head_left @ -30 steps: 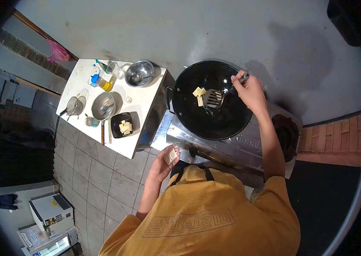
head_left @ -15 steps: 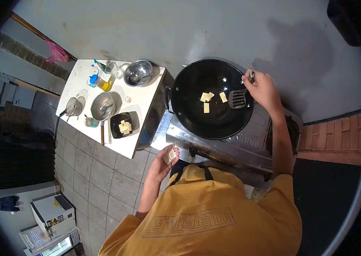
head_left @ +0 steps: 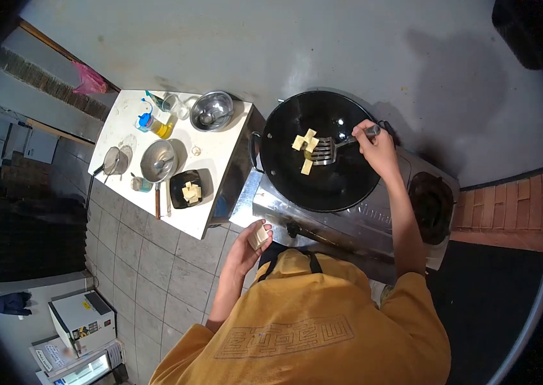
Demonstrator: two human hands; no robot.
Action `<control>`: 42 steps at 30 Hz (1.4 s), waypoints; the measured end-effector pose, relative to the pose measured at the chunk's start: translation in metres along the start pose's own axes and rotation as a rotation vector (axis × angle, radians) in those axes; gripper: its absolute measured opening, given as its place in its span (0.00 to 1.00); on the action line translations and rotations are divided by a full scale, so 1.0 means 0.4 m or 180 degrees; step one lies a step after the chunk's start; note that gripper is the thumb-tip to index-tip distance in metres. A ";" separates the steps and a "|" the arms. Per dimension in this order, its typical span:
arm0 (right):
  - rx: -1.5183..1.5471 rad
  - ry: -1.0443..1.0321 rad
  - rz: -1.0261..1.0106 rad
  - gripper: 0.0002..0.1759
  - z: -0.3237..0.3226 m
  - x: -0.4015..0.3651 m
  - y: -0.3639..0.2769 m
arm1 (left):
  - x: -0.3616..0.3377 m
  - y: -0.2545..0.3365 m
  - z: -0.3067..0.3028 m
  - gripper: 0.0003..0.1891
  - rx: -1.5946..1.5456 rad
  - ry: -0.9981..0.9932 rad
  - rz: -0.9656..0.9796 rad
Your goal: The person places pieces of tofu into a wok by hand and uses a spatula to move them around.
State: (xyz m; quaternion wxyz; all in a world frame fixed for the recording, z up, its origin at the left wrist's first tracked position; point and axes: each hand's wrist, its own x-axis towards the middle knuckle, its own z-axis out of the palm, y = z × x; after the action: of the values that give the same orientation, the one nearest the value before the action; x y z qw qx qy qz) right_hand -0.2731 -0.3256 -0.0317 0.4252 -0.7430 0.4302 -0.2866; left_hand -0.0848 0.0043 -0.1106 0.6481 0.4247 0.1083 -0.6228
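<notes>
My right hand [head_left: 376, 151] grips the handle of a slotted spatula [head_left: 325, 151], whose metal blade lies inside a black wok [head_left: 297, 189]. Several pale, tofu-like pieces [head_left: 310, 138] are bunched on the wok's left side, touching or close to the blade's edge. Low in front of my body, my left hand [head_left: 244, 250] is held palm up with its fingers curled round pale tofu-like pieces [head_left: 258, 237]. More such pieces [head_left: 191, 192] lie in a square black bowl [head_left: 177, 200] on the white table.
The wok rests on a steel gas stove [head_left: 336, 224] with a second burner [head_left: 430, 206] at right. On the white table [head_left: 188, 221] stand metal bowls [head_left: 212, 110], a yellow oil bottle with a blue cap [head_left: 154, 125], a strainer [head_left: 112, 162] and a wooden-handled knife [head_left: 157, 203].
My right hand has moved left over the wok, sliding the spatula blade toward the pieces. The separate piece at right is now close to the others. My left hand has hardly moved.
</notes>
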 end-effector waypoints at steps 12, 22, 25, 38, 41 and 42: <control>-0.0427 0.0336 -0.0217 0.09 -0.010 -0.019 -0.053 | -0.005 -0.002 0.014 0.18 0.0006 0.0066 -0.0004; 0.0628 -0.0163 -0.0056 0.09 0.012 0.011 0.025 | -0.004 0.007 0.015 0.18 -0.0004 0.0026 -0.0020; 0.1004 -0.0367 0.0280 0.09 0.023 0.007 0.031 | -0.010 0.011 0.019 0.18 0.0000 0.0103 -0.0023; 0.1809 -0.0798 0.0620 0.11 -0.002 -0.007 0.023 | -0.010 0.012 0.006 0.18 -0.0079 0.0036 -0.0009; 0.1709 -0.0875 0.0573 0.12 -0.055 0.009 0.011 | -0.006 0.011 -0.007 0.18 -0.0061 0.0025 0.0006; 0.1586 -0.0822 0.0582 0.12 -0.077 0.015 0.010 | -0.007 0.009 -0.008 0.18 -0.0061 0.0034 -0.0006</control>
State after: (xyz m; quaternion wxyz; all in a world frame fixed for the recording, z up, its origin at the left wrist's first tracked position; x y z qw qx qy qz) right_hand -0.2962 -0.3436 -0.0202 0.6698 -0.6042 0.3540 -0.2470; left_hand -0.0807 0.0079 -0.1093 0.6510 0.4217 0.1181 -0.6200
